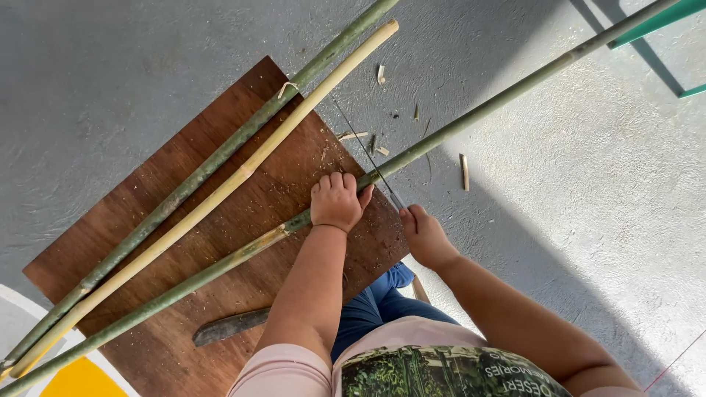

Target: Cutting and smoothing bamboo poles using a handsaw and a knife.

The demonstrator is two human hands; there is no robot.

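Pinning the green pole (471,117) to the board (147,213), your left hand (337,202) is closed over it at the board's edge. Your right hand (425,237) grips a thin saw blade (368,156) crossing the pole just beside those knuckles. The pole runs diagonally, smooth and round; chips (463,171) litter the rough floor (588,220).

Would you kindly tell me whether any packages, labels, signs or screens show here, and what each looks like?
No packages, signs or screens show.
Printed panel on the person's shirt: bottom edge, between the arms; dark green picture with pale lettering, on pink cloth.
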